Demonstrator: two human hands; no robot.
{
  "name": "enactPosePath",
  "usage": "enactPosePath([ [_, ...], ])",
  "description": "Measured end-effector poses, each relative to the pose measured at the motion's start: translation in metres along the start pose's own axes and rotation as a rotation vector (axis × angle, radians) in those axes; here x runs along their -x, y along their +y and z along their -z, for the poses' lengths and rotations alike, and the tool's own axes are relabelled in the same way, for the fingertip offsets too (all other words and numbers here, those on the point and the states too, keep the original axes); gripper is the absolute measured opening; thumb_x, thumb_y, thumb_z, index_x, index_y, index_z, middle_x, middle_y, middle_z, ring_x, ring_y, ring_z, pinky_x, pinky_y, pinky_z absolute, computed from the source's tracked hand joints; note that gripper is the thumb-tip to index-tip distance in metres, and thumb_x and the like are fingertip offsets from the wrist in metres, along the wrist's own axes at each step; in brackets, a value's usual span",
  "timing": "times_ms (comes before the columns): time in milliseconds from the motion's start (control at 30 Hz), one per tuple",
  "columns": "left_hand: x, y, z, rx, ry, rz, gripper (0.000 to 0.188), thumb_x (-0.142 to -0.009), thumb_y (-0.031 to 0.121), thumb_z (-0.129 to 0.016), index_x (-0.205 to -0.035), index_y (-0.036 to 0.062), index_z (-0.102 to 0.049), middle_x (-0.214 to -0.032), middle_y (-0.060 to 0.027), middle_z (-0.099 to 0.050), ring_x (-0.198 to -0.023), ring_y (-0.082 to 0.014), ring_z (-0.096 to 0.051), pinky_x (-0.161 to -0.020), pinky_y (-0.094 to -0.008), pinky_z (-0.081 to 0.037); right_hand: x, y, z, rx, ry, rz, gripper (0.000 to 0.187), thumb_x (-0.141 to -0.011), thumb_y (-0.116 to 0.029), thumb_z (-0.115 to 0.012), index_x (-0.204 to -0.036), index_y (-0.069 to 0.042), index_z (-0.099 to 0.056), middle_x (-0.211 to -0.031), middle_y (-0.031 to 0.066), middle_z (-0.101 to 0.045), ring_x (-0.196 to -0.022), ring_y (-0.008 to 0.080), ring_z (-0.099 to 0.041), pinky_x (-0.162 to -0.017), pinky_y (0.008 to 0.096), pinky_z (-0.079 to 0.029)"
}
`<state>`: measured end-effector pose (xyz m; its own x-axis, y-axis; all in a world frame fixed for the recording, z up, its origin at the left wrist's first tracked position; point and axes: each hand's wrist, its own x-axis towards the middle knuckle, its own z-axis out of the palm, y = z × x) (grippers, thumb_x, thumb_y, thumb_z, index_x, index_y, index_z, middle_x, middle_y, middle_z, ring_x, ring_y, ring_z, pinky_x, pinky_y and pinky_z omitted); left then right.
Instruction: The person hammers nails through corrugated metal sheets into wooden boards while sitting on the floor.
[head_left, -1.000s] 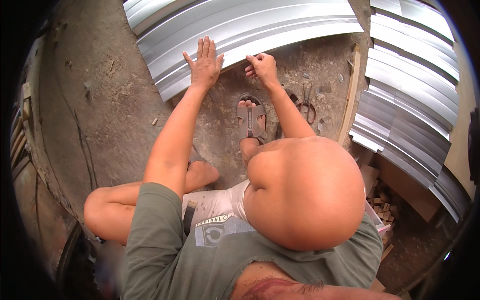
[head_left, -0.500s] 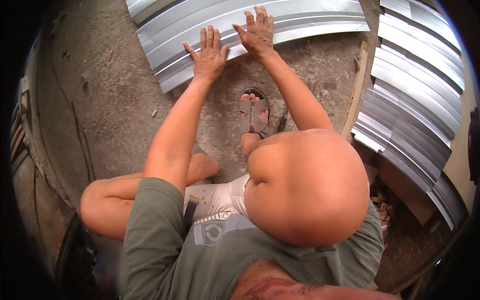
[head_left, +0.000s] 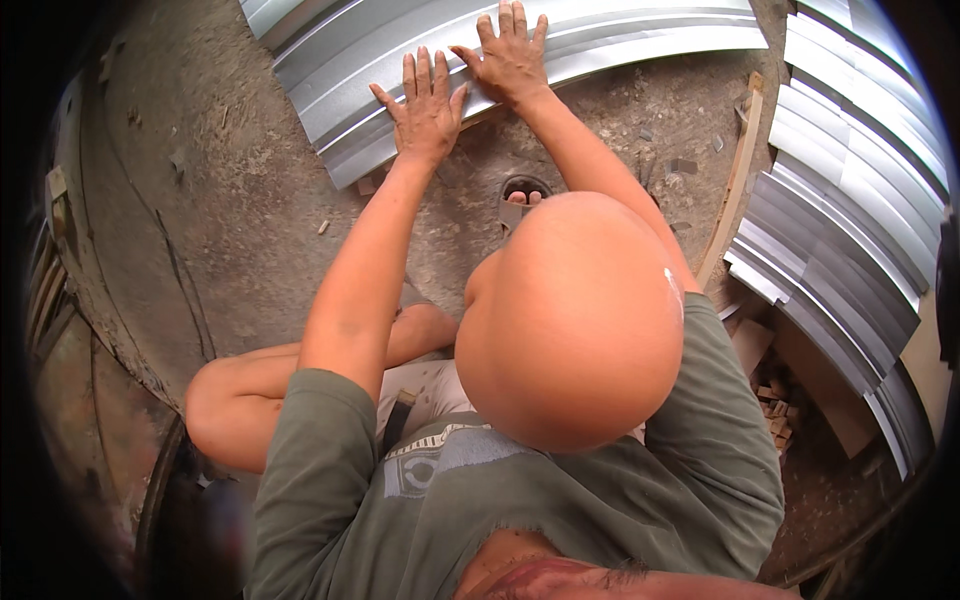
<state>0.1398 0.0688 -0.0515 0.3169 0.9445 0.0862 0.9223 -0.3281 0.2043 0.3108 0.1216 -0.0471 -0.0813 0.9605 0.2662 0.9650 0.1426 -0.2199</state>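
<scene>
- The ribbed silver metal sheet [head_left: 625,32] lies on the ground in front of the person, its long near edge facing the body and its far side cut off by the top of the view.
- The left hand [head_left: 426,118] is palm down at the near edge of that sheet, fingers spread and released, laid over the ribs without gripping anything.
- The right hand [head_left: 507,68] is just beside it, further onto the sheet, also palm down, its fingers fanned out and closed on nothing.
- With both palms flat and nothing clasped, the sheet could, I judge, skid sideways if the push of the two arms is uneven; bare skin near a thin edge could then be cut.
- A reddish-brown block [head_left: 367,186] shows at the sheet's near left corner; whether it bears the sheet is hidden. If it does, heavy pressure beside it could tip or bend the metal.
- Another metal panel [head_left: 275,14] shows at the upper left; if the two touch, shifting one might scrape the other.
- A sandal [head_left: 527,188] on the person's foot points toward the sheet's edge, toes exposed, so a sliding edge might catch them.
- To the right, small scraps [head_left: 683,166] and a wooden strip [head_left: 735,180] lie on the dirty floor [head_left: 240,230].
- Beyond the strip are overlapping metal sheets [head_left: 850,165]; a knock could make them slide.
</scene>
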Motion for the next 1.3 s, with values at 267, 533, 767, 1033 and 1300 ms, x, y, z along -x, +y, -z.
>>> enactPosePath([
  [267, -0.001, -0.013, 0.011, 0.109, -0.103, -0.081, 0.1, -0.083, 0.075, -0.056, -0.158, 0.0144, -0.028, -0.166, -0.0111, -0.02, -0.155, -0.0284, -0.011, -0.111, -0.0783, 0.003, -0.005, 0.003, -0.007, 0.034, -0.058, -0.039, 0.073, -0.095, -0.071, -0.043, -0.134, -0.011, -0.056, -0.148, 0.0235, -0.044, -0.143, 0.0403, -0.035, -0.11, 0.0743, -0.02],
  [533, 0.012, -0.036, 0.029, 0.121, -0.239, 0.01, 0.111, -0.074, 0.081, -0.06, -0.161, 0.022, -0.024, -0.17, -0.0117, -0.006, -0.157, -0.0311, 0.004, -0.109, -0.0785, 0.01, -0.007, 0.001, 0.0, 0.024, -0.118, -0.061, 0.072, -0.096, -0.069, -0.043, -0.134, -0.01, -0.057, -0.148, 0.0239, -0.043, -0.145, 0.0397, -0.033, -0.111, 0.0738, -0.017],
  [767, 0.005, -0.032, 0.035, 0.204, -0.383, 0.163, 0.121, -0.065, 0.079, -0.071, -0.162, 0.0285, -0.02, -0.17, -0.0115, 0.004, -0.155, -0.0321, 0.015, -0.11, -0.0768, 0.012, -0.007, 0.0, -0.002, 0.041, -0.092, -0.031, 0.075, -0.095, -0.07, -0.043, -0.135, -0.008, -0.056, -0.149, 0.0248, -0.041, -0.146, 0.0409, -0.03, -0.111, 0.0745, -0.016],
  [1033, -0.01, -0.029, 0.038, 0.149, -0.504, 0.248, 0.124, -0.061, 0.08, -0.074, -0.162, 0.0345, -0.018, -0.17, -0.0098, 0.008, -0.154, -0.0326, 0.018, -0.11, -0.0773, 0.011, -0.008, -0.001, -0.008, 0.078, -0.118, 0.055, 0.079, -0.096, -0.069, -0.042, -0.14, -0.005, -0.052, -0.153, 0.0268, -0.039, -0.148, 0.0433, -0.025, -0.114, 0.0724, -0.012],
  [1300, -0.002, -0.039, 0.041, 0.128, -0.413, 0.233, 0.118, -0.066, 0.078, -0.073, -0.161, 0.036, -0.018, -0.17, -0.0096, 0.008, -0.154, -0.0341, 0.019, -0.109, -0.0779, 0.011, -0.01, -0.049, 0.0, -0.042, -0.097, 0.174, 0.073, -0.097, -0.058, -0.05, -0.147, -0.006, -0.043, -0.156, 0.0254, -0.034, -0.149, 0.0438, -0.024, -0.118, 0.0661, -0.014],
])
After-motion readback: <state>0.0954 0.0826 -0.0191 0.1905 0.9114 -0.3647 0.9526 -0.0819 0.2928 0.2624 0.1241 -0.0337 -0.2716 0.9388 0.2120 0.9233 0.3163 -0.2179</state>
